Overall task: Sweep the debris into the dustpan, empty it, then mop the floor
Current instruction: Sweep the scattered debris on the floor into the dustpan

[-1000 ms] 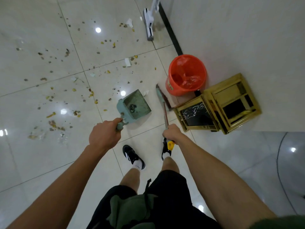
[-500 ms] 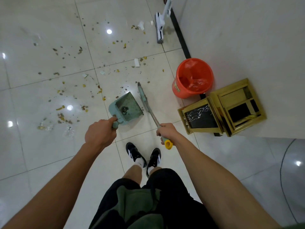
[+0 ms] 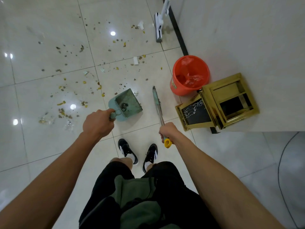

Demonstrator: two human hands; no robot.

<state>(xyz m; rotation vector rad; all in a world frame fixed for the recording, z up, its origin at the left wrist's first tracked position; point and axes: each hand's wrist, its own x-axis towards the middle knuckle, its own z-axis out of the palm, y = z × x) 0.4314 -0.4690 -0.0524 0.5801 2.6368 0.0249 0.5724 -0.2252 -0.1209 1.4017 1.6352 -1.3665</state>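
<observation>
Left hand (image 3: 97,123): fingers wrapped tight round the handle of the pale green plastic dustpan (image 3: 126,104).
Right hand (image 3: 168,131): fingers wrapped tight round the thin metal stick of the green broom (image 3: 157,103).
Debris: little brown and yellow bits (image 3: 99,66) lie spread over the shiny white tile floor (image 3: 49,22), past the dustpan.
Mop: white flat mop (image 3: 159,25) leans by the wall.
Danger: a hard sweep could scatter bits away from the pan.

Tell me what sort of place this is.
Probably a lobby or corridor of a public building: glossy floor tiles, a gold-framed bin against the wall, and a flat mop standing nearby.
</observation>
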